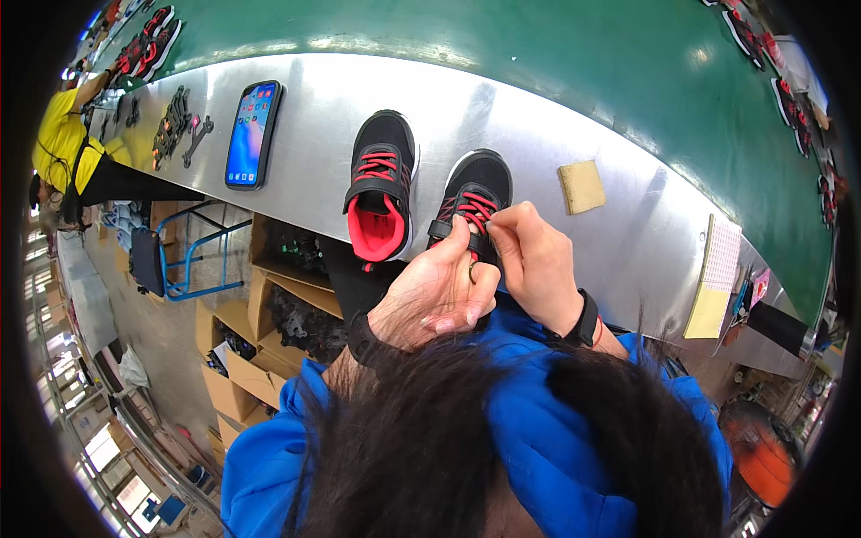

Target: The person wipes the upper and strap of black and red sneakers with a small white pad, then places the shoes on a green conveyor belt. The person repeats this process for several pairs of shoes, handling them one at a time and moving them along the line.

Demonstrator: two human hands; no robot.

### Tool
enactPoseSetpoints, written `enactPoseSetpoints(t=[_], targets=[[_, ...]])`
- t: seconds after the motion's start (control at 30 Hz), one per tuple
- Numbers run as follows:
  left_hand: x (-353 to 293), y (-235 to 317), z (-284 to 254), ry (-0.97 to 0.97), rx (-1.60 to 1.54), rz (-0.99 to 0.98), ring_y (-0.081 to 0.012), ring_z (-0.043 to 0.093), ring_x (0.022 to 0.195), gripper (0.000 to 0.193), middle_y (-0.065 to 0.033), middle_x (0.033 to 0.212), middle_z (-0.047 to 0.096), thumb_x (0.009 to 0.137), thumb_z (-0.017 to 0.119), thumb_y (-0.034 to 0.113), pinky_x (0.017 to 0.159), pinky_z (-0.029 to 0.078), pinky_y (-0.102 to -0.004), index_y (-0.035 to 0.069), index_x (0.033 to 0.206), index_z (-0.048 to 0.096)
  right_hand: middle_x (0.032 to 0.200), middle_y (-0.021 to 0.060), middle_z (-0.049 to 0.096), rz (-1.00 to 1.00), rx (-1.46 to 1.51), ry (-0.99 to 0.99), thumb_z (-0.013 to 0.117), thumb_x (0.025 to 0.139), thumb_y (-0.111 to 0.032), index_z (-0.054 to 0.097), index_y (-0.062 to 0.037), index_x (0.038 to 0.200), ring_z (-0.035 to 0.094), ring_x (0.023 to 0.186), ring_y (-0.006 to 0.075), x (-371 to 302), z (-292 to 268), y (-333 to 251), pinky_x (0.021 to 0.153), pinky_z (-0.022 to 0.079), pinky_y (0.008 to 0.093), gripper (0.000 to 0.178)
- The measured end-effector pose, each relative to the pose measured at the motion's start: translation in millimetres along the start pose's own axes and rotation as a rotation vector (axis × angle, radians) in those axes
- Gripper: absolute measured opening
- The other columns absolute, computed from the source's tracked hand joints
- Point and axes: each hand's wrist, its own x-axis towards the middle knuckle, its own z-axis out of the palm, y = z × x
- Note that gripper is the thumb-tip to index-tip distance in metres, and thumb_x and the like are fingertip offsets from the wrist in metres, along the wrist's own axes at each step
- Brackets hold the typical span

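Observation:
A black sneaker (pixel 489 175) with red laces and a white sole lies under my hands, toe pointing away. My left hand (pixel 439 289) is closed at its opening, thumb laid on the tongue and strap area and the other fingers curled. My right hand (pixel 541 262) pinches at the right side of the laces; what sits between its fingertips is too small to make out. Just left stands the matching sneaker (pixel 386 157), its red lining showing and its strap lying across the front. No hand touches that one. My hands hide the heel of the right sneaker.
A phone (pixel 253 134) with a lit screen and a pile of black straps (pixel 172 125) lie to the left. At right are a tan block (pixel 581 187) and a paper pad (pixel 715 278). Beyond the metal table edge runs a green belt (pixel 538 54). Cardboard boxes (pixel 256 377) stand below left.

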Motion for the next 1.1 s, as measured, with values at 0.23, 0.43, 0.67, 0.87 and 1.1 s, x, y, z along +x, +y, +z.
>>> enactPoseSetpoints(t=[0.23,0.43,0.67,0.87,1.1], targets=[[2,3,1,-0.027,0.119,0.089,-0.0106,0.029,0.023,0.092,-0.0064,0.037,0.036,0.095,0.006,0.069,0.024,0.022,-0.0193,-0.002,0.052,0.046,0.08,0.0133,0.063,0.108,0.207,-0.02,0.06,0.091,-0.002,0.052,-0.004,0.098,0.063,0.068,0.0314,17,11,8,0.06,0.047,0.0359,0.011],[4,1,-2,-0.097,0.086,0.121,-0.0095,0.026,0.025,0.091,-0.0055,0.039,0.035,0.096,0.007,0.069,0.026,0.022,-0.0189,-0.002,0.055,0.048,0.077,0.0143,0.062,0.048,0.095,-0.012,0.06,0.091,-0.003,0.052,-0.0045,0.099,0.063,0.065,0.032,33,12,-3,0.058,0.047,0.0365,0.011],[2,1,-5,-0.136,-0.018,0.1,-0.0089,0.027,0.024,0.087,-0.0026,0.036,0.035,0.099,0.012,0.065,0.027,0.022,-0.0193,-0.001,0.054,0.046,0.078,0.0164,0.062,0.041,0.093,-0.002,0.058,0.093,-0.006,0.051,-0.005,0.101,0.063,0.065,0.0354,15,6,-1,0.057,0.047,0.0394,0.01],[3,4,-8,-0.156,-0.021,0.056,-0.0088,0.029,0.026,0.086,-0.0022,0.038,0.035,0.098,0.012,0.065,0.028,0.023,-0.0198,-0.001,0.056,0.047,0.075,0.0175,0.063,0.079,0.097,0.001,0.055,0.095,-0.014,0.05,-0.0076,0.097,0.063,0.071,0.04,39,11,1,0.059,0.047,0.047,0.008],[4,2,-5,-0.13,0.031,0.062,-0.0087,0.028,0.024,0.089,-0.003,0.036,0.035,0.097,0.009,0.067,0.027,0.022,-0.0199,-0.002,0.056,0.047,0.072,0.0158,0.064,0.004,0.04,0.015,0.056,0.094,-0.013,0.051,-0.0082,0.098,0.063,0.067,0.0393,40,15,2,0.057,0.048,0.0467,0.008]])
